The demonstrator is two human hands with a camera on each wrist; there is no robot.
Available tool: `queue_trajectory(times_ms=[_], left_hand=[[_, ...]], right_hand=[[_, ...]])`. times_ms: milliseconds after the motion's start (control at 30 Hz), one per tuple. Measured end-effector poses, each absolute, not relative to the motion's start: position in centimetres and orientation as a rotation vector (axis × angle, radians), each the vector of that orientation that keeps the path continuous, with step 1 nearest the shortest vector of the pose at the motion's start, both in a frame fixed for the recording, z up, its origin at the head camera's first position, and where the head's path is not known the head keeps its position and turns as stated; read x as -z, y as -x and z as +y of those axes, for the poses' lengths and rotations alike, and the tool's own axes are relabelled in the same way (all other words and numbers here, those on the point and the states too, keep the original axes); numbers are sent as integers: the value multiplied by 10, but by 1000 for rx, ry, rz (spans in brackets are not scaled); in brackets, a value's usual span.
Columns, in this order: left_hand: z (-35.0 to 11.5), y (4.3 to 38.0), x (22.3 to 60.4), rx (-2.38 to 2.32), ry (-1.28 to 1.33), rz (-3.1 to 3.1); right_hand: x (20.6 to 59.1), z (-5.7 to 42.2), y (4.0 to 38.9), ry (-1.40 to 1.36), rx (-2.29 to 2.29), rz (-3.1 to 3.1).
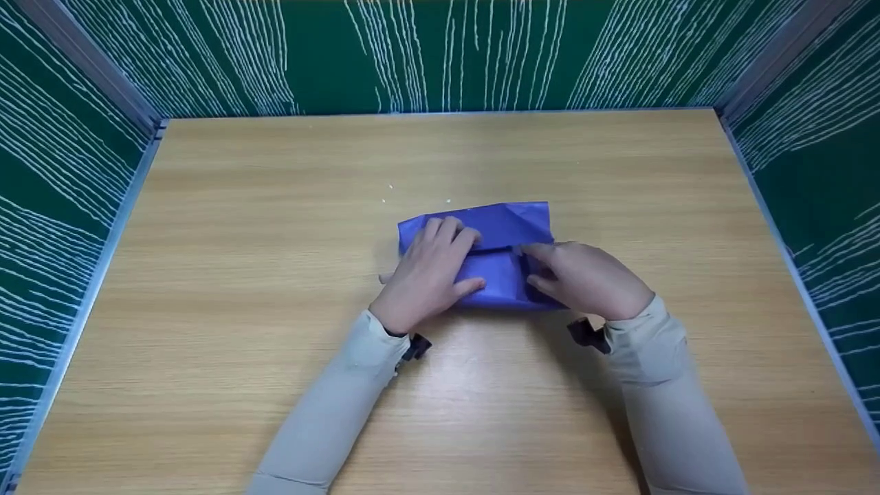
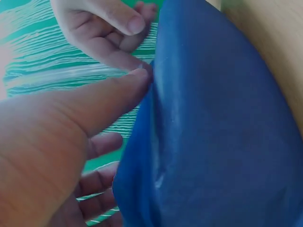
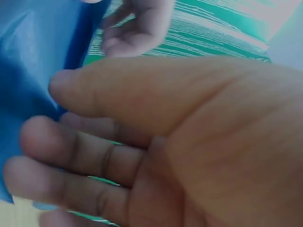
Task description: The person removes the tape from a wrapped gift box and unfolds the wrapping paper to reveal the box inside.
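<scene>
A packet of glossy blue-purple paper (image 1: 495, 275) lies on the table, with a dark slit along its middle fold and a crease near its right end. My left hand (image 1: 426, 271) rests on its left part, fingers spread over the top and thumb lying on the near flap. In the left wrist view the thumb (image 2: 118, 94) touches the paper's edge (image 2: 161, 94). At the packet's right end is my right hand (image 1: 584, 275), its index finger at the slit and its thumb lower by the crease. The right wrist view shows thumb and fingers (image 3: 42, 137) apart, against the paper (image 3: 28, 61).
Light wood table (image 1: 275, 385) surrounds the packet. Several tiny white scraps (image 1: 448, 201) lie just beyond it. Green panels with white streaks (image 1: 440, 55) stand at the back and both sides. A dark wrist camera (image 1: 589, 335) sits below each hand.
</scene>
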State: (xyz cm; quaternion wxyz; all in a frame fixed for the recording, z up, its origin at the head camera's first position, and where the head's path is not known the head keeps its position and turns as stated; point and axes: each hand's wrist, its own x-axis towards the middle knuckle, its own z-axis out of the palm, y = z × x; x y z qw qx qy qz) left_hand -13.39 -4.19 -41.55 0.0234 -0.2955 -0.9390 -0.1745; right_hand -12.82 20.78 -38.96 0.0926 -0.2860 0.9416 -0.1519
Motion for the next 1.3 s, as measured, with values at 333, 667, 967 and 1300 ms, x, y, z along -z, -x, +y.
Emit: queue_trajectory(times_ms=[333, 667, 967, 1300], left_hand=[[-43, 132, 411, 426, 1032, -2961], [-41, 130, 414, 476, 1016, -2989], [-44, 134, 419, 514, 1091, -2963], [-47, 137, 419, 531, 1056, -3020]], right_hand=[[412, 208, 157, 783, 668, 2851], [438, 219, 192, 746, 1098, 2697], [463, 231, 223, 626, 1117, 2581], [472, 231, 227, 652, 705, 2663]])
